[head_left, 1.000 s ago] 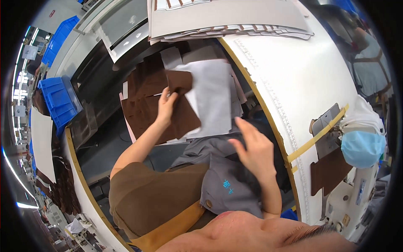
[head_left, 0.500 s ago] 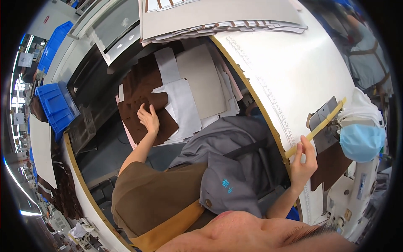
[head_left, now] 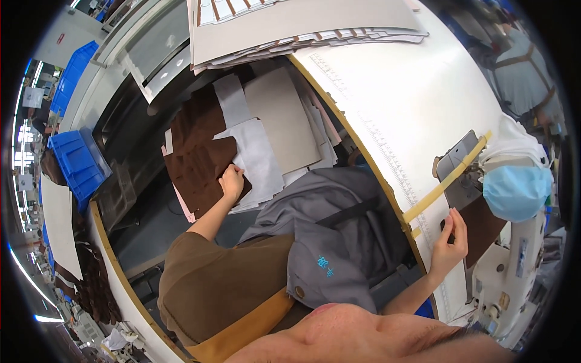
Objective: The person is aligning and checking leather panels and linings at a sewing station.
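Left of the white worktop (head_left: 387, 66), as the head view shows, a dark brown piece (head_left: 196, 172) lies flat on a pile of sheets. It is nearly as broad as it is long, so no clear long axis shows; one corner points away from the person and toward the worktop's edge. Beneath it, farther from the person, a second brown piece (head_left: 196, 115) runs lengthwise away from the body. Between these pieces and the worktop lie a white sheet (head_left: 257, 151) and a grey board (head_left: 281, 115), whose long side runs roughly along the worktop's near edge. Across the gap, well to the left of the worktop, stands a blue bin (head_left: 75, 160); its contents cannot be made out. The left hand (head_left: 232, 183) is at the lower brown piece's side nearest the worktop, fingers curled toward the thumb; whether they pinch it cannot be told. The right hand (head_left: 449, 251) is over the worktop, half closed, thumb close to the forefinger, its fingertips beside a brown panel (head_left: 484, 233) lying there; whether they grip anything is unclear. Also on the worktop, just beyond those fingertips, a yellow strip (head_left: 448, 184) runs slantwise from the edge inward.
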Demonstrator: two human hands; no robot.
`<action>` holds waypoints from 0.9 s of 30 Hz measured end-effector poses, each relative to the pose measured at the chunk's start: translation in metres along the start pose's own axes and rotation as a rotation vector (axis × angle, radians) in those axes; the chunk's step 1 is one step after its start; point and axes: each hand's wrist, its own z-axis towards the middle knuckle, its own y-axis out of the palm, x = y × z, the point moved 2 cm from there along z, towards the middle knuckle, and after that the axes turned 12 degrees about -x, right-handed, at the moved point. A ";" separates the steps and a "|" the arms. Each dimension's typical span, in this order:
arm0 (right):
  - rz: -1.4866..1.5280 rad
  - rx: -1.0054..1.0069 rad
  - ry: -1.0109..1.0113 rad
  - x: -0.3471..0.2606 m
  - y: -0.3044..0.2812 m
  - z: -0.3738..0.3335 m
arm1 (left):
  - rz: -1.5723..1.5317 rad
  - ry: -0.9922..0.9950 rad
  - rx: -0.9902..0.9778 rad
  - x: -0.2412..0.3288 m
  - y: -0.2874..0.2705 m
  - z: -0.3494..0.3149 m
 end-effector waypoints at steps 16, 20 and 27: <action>-0.230 -0.182 0.182 0.018 0.005 -0.019 | 0.047 0.617 -0.250 0.053 -0.030 -0.042; -0.037 -0.291 0.194 0.032 -0.004 -0.011 | 0.136 1.237 -0.134 0.200 -0.113 -0.048; -0.327 -0.328 -0.037 -0.001 0.008 -0.017 | -0.547 0.740 -0.029 0.472 -0.245 0.250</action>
